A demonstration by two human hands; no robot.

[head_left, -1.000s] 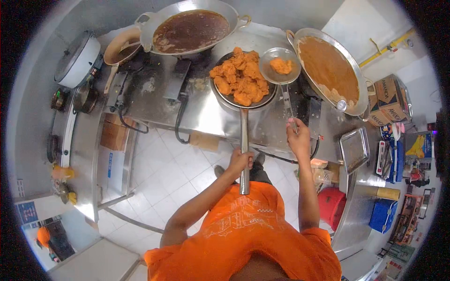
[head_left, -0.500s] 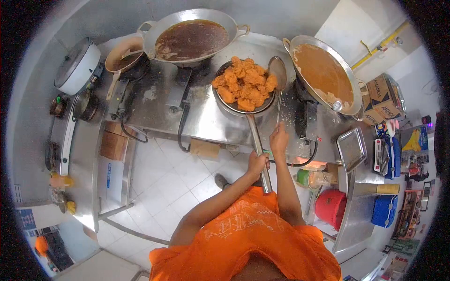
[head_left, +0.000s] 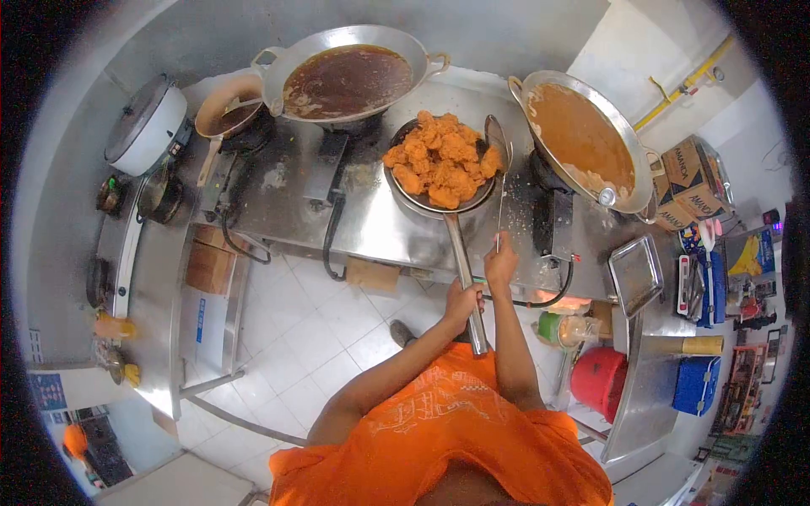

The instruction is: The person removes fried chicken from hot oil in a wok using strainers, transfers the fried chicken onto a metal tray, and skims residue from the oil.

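My left hand (head_left: 462, 304) is wrapped round the long metal handle of a round strainer (head_left: 460, 253). Orange-brown fried pieces (head_left: 442, 160) are heaped in the strainer, which rests over the steel counter. My right hand (head_left: 501, 260) grips the thin handle of a skimmer ladle (head_left: 499, 139). The ladle's bowl is tilted on its side against the right edge of the heap, and no piece can be made out in it. Both hands are close together, the right one a little farther forward.
A wok of dark oil (head_left: 346, 82) stands at the back, another of brown oil (head_left: 582, 135) at the right. Left are a small pan (head_left: 229, 105) and a white pot (head_left: 148, 126). A metal tray (head_left: 635, 276), cartons (head_left: 693, 184) and a red bucket (head_left: 597, 381) are at the right.
The ladle has swung left and tipped against the heap, and the piece it carried is no longer seen in it. My right hand has moved left, and the strainer's handle now slants right.
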